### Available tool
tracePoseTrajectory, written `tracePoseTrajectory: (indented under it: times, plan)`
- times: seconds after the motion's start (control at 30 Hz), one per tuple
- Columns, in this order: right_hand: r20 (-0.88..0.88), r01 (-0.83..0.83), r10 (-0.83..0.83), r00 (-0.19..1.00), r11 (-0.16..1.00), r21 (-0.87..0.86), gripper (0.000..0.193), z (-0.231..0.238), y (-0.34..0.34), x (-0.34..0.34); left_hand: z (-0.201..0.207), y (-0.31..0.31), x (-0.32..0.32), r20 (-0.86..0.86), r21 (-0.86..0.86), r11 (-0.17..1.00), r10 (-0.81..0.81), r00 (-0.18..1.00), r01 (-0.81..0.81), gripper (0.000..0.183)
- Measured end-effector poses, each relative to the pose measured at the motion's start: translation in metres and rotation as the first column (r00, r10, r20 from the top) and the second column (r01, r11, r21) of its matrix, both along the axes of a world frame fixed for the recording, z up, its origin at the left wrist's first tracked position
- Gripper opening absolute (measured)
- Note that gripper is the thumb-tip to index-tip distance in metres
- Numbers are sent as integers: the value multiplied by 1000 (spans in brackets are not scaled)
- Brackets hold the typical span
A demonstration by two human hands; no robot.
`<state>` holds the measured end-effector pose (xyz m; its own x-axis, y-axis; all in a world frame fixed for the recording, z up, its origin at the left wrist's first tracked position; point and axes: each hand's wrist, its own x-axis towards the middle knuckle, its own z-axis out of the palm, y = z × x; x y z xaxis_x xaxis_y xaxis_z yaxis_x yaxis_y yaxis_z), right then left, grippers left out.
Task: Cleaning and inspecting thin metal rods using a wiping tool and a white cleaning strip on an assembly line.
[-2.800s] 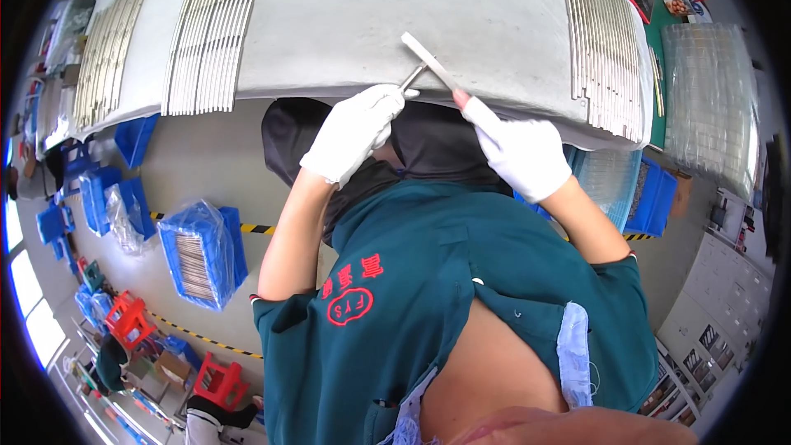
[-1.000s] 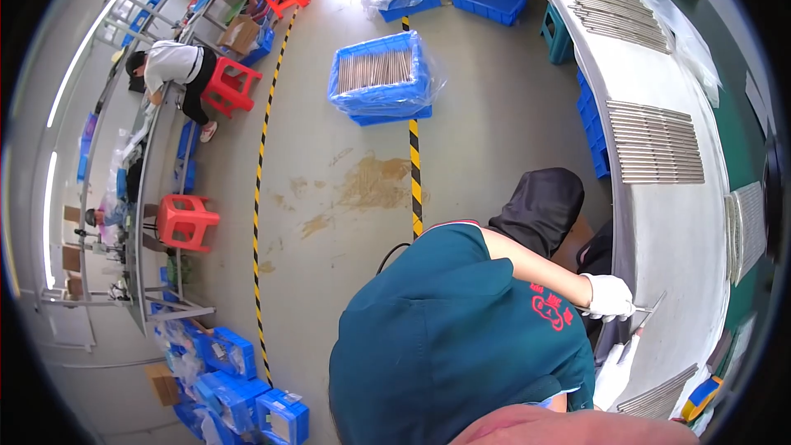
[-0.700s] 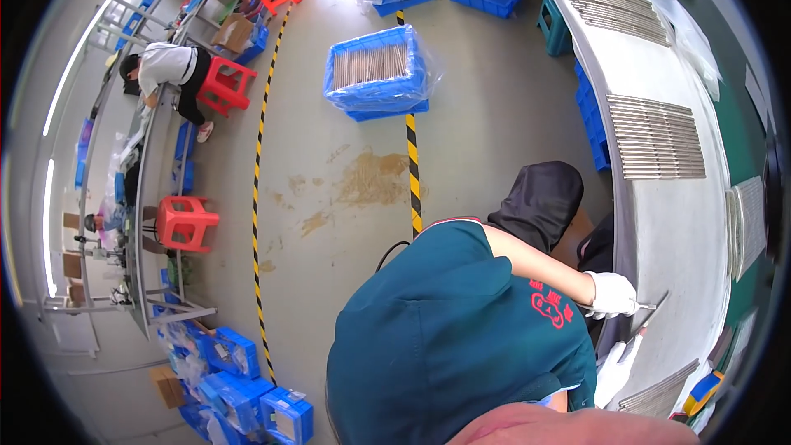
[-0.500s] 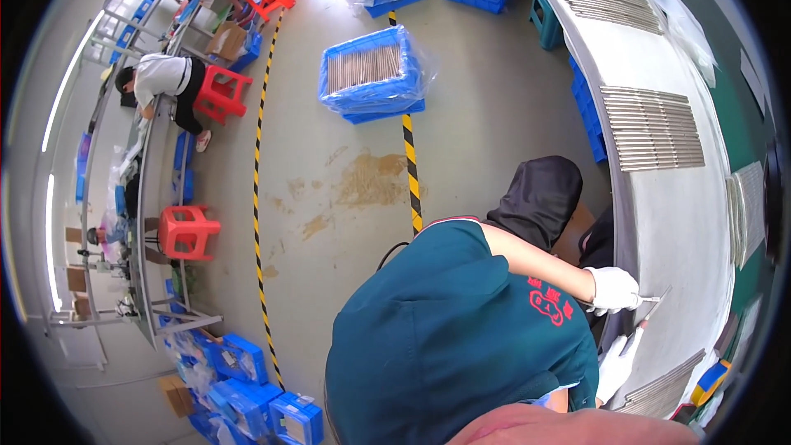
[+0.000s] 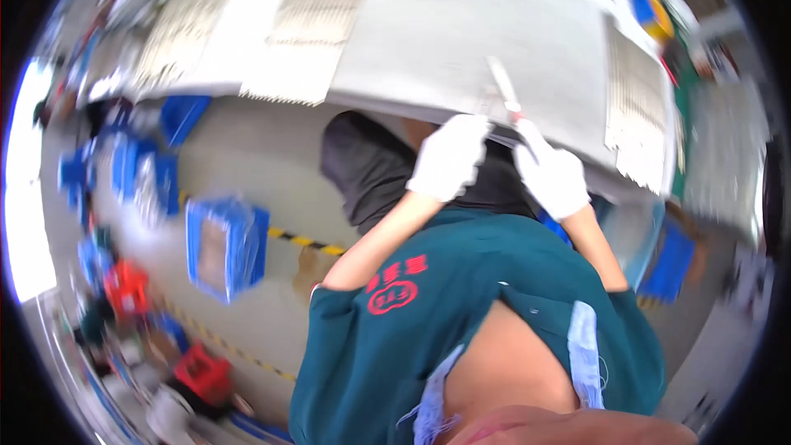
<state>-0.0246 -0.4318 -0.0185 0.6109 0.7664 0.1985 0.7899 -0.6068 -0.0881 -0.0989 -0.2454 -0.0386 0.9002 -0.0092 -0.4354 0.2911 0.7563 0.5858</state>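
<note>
Over the near edge of the cloth-covered table (image 5: pixel 461 41), the left gloved hand (image 5: pixel 449 158) curls its fingers around a blurred thin metal rod (image 5: pixel 487 102), and the right gloved hand (image 5: pixel 554 177) pinches a pale flat strip (image 5: pixel 501 80) just right of it. The step in hand seems to be working strip against rod, contact unclear; next calls for steady grips.

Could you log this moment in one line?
left hand: gripping blurred slim piece | right hand: gripping pale strip | metal rods: lying side by side on table

Bright; white panel (image 5: pixel 30 189) blown out, glare whitening tabletop (image 5: pixel 461 25) toward left edge. Motion blur smears metal rods (image 5: pixel 321 8), red stool (image 5: pixel 203 373). Fisheye bends tabletop's front edge; corners black.
</note>
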Motion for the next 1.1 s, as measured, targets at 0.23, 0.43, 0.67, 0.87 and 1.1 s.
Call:
tracePoseTrajectory:
  times: [0.23,0.43,0.67,0.87,1.1]
  plan:
    - [-188,87,-67,980,992,96,53,34,-2,-28,37,-22,5,-184,533,835,-46,982,139,25]
    - [-107,54,-61,992,997,-62,54,46,7,-32,38,-23,-1,-200,692,706,-8,980,147,25]
    - [-98,48,-61,993,990,-135,56,47,1,-34,39,-22,1,-255,638,750,-11,967,177,25]
    - [-91,75,-79,993,996,-54,58,44,11,-25,30,-24,-1,-119,834,542,-6,993,103,24]
    - [-140,81,-81,987,997,-5,57,46,4,-25,35,-27,-1,-175,794,591,-6,985,144,24]
